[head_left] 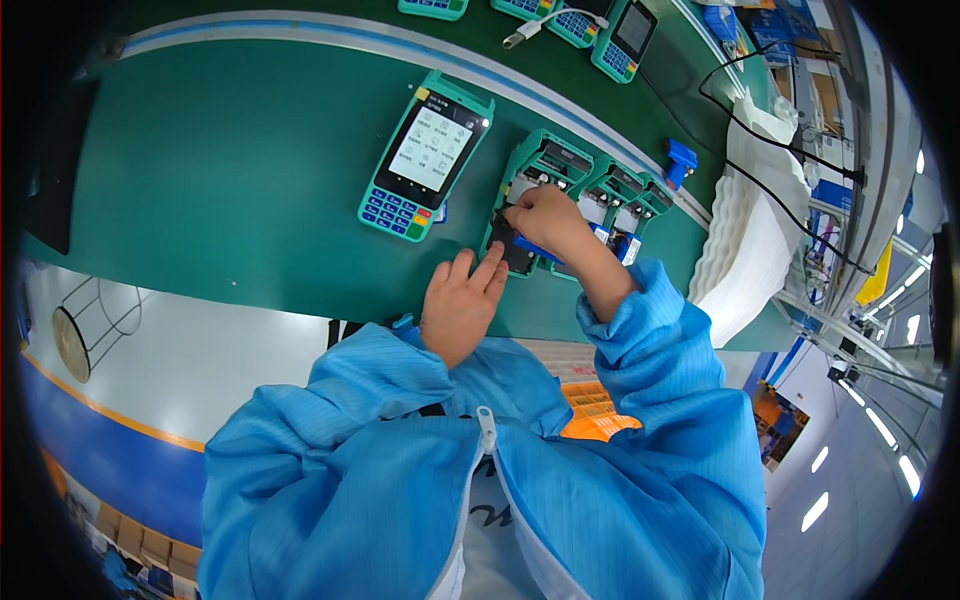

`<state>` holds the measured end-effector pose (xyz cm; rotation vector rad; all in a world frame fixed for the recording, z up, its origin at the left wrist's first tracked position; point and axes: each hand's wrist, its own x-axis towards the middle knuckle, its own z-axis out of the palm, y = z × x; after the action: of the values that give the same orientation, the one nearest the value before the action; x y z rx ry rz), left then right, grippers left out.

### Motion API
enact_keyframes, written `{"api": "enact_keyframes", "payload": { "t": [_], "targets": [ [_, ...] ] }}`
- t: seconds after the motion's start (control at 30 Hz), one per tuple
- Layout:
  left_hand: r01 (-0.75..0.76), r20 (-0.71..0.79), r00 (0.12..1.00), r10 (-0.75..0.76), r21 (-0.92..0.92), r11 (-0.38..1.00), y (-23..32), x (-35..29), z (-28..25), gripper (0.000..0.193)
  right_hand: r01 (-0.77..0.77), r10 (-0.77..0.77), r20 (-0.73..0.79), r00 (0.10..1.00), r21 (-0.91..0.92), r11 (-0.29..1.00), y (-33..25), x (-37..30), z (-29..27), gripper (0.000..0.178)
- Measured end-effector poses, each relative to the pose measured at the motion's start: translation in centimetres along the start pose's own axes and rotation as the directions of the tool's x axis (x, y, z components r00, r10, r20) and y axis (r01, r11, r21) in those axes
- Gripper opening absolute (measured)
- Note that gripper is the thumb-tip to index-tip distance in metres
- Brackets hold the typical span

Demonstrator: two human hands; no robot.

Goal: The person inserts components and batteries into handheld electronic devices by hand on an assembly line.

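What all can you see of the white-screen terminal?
The terminal is green, plastic-looking, with a lit, black-framed icon screen above blue, red, yellow and green keys. It lies face up on the table, top slanting right, left of open terminals. The left hand and right hand are off it.

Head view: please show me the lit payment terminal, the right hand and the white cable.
Lit payment terminal [431, 150], head view: on its screen.
Right hand [550, 221], head view: on its back.
White cable [528, 29], head view: on its plug.

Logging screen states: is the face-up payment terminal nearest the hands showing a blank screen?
No, the payment terminal has a lit screen showing icons.
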<state>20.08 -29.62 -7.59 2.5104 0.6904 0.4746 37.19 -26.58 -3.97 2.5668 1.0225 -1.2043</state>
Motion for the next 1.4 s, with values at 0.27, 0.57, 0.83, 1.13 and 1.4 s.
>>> {"api": "enact_keyframes", "payload": {
  "t": [0.27,0.57,0.83,1.13,1.4],
  "targets": [
    [0.054,-0.142,0.988,-0.068,-0.103,0.993,-1.6,1.8,-3.0,0.037,0.130,-0.125,-0.087,0.988,0.055,0.990,1.9,-0.8,1.2,0.026],
    [0.418,-0.137,0.900,-0.414,0.001,0.908,-5.3,6.5,-5.4,0.091,0.571,-0.440,-0.453,0.776,0.207,0.794,-1.5,-3.2,2.1,0.031],
    [0.389,0.096,0.854,-0.512,-0.771,0.504,-8.8,5.4,-6.5,0.088,0.638,-0.678,-0.229,0.698,0.628,0.445,-4.0,-0.2,3.0,0.053],
    [0.316,0.446,0.749,-0.490,-0.891,-0.327,-9.9,1.7,-7.7,0.044,0.729,-0.726,-0.125,0.676,-0.035,0.684,-10.3,-2.2,1.9,0.016],
    [0.273,-0.077,0.954,-0.291,-0.188,0.943,-11.1,-1.2,-9.7,0.062,0.734,-0.728,0.092,0.679,-0.043,0.678,-11.9,0.9,5.1,0.017]
  ]
}}
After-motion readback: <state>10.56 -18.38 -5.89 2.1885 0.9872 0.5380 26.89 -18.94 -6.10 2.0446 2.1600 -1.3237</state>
